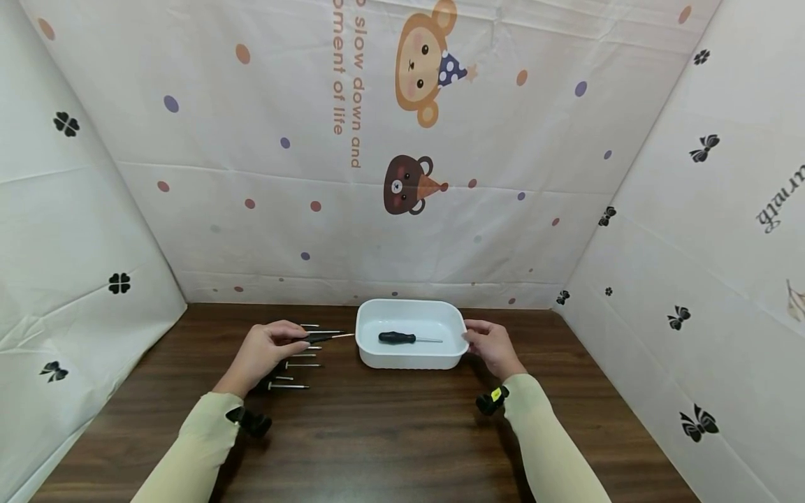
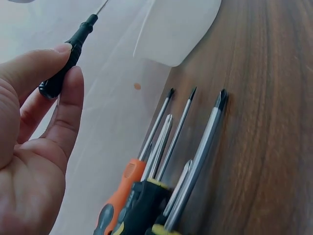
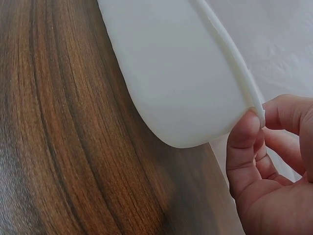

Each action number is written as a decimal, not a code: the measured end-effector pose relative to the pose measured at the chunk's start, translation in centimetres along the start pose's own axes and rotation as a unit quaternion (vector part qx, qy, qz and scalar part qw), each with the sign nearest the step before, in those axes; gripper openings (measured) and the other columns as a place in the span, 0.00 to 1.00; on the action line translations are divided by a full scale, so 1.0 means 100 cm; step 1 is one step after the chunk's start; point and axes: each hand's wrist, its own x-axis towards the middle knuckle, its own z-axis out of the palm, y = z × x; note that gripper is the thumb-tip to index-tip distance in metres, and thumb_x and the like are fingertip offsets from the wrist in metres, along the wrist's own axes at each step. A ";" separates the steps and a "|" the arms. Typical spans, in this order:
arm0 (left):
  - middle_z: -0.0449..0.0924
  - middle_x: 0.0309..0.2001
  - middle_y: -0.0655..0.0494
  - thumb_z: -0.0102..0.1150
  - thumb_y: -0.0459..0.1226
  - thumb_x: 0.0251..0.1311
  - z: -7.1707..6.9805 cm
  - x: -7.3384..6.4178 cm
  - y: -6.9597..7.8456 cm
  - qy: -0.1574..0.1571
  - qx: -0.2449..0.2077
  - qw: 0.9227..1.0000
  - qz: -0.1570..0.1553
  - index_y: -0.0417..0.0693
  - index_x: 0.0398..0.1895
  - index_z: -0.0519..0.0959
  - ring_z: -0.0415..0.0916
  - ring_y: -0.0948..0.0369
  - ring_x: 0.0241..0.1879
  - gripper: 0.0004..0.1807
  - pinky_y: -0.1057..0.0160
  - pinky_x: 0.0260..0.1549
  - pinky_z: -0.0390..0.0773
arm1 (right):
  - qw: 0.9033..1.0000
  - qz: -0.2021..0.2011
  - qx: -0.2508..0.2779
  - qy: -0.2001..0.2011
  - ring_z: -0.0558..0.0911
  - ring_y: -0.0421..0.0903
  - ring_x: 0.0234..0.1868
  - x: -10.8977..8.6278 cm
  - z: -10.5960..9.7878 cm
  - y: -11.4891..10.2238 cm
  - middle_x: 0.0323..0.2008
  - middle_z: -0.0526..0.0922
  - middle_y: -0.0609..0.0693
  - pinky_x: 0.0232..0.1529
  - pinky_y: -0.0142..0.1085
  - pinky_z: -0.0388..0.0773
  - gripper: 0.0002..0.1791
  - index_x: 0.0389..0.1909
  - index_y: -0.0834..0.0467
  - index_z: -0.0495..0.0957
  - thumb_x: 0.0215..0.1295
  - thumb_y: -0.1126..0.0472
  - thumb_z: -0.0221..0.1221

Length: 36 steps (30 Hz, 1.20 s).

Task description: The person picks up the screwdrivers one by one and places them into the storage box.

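My left hand pinches a small black-handled screwdriver between thumb and fingers, its thin shaft pointing right toward the white tub. In the head view the shaft's tip reaches close to the tub's left rim. Inside the tub lies another black screwdriver, handle to the left. My right hand grips the tub's right rim, thumb on the near side in the right wrist view. Below the left hand, several screwdrivers lie side by side, among them an orange-handled screwdriver and a thick-shafted screwdriver.
The dark wood table runs back to a white patterned cloth hung behind it. More cloth stands along the left and right sides. A black wrist camera is strapped on the left sleeve, another camera on the right.
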 end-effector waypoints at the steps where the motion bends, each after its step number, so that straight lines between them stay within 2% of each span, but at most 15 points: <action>1: 0.87 0.49 0.51 0.76 0.42 0.57 0.001 0.001 0.001 -0.002 -0.002 1.000 -0.002 0.45 0.45 0.90 0.81 0.73 0.44 0.15 0.72 0.38 0.82 | 1.000 0.001 -0.001 0.001 0.81 0.43 0.33 0.000 0.000 0.000 0.56 0.83 0.64 0.44 0.42 0.86 0.20 0.62 0.65 0.79 0.70 0.67 0.62; 10: 0.88 0.47 0.50 0.77 0.41 0.55 0.011 0.014 0.007 0.002 -0.002 1.000 0.008 0.47 0.43 0.91 0.83 0.69 0.43 0.13 0.72 0.39 0.82 | 1.000 -0.001 -0.005 -0.003 0.81 0.42 0.33 -0.001 0.000 0.001 0.56 0.82 0.64 0.43 0.39 0.85 0.21 0.63 0.66 0.78 0.71 0.65 0.62; 20: 0.85 0.52 0.51 0.77 0.46 0.55 0.028 0.025 0.013 -0.028 -0.042 0.998 -0.045 0.46 0.47 0.89 0.83 0.64 0.46 0.19 0.66 0.37 0.84 | 1.000 0.000 -0.004 -0.003 0.82 0.43 0.35 0.000 0.000 0.000 0.56 0.82 0.64 0.42 0.38 0.85 0.21 0.63 0.66 0.78 0.71 0.66 0.62; 27: 0.86 0.50 0.54 0.77 0.45 0.56 0.047 0.036 0.014 -0.035 -0.036 0.998 -0.048 0.55 0.44 0.91 0.82 0.60 0.46 0.13 0.65 0.38 0.83 | 1.000 0.005 -0.003 -0.001 0.82 0.43 0.34 -0.001 0.000 0.000 0.56 0.82 0.63 0.44 0.40 0.85 0.21 0.62 0.65 0.79 0.71 0.65 0.62; 30: 0.87 0.49 0.55 0.78 0.44 0.55 0.054 0.042 0.015 -0.040 -0.042 0.997 -0.057 0.55 0.43 0.91 0.82 0.59 0.46 0.13 0.65 0.40 0.83 | 1.000 0.007 -0.004 -0.002 0.82 0.43 0.34 -0.001 0.000 0.000 0.57 0.82 0.63 0.45 0.40 0.85 0.21 0.63 0.65 0.78 0.71 0.65 0.62; 36: 0.88 0.48 0.54 0.79 0.44 0.53 0.065 0.052 0.018 -0.042 -0.039 0.997 -0.058 0.54 0.42 0.91 0.82 0.59 0.46 0.13 0.64 0.41 0.83 | 1.000 0.002 -0.001 0.001 0.82 0.43 0.33 -0.001 0.001 0.000 0.55 0.83 0.64 0.44 0.40 0.86 0.20 0.62 0.65 0.79 0.70 0.66 0.63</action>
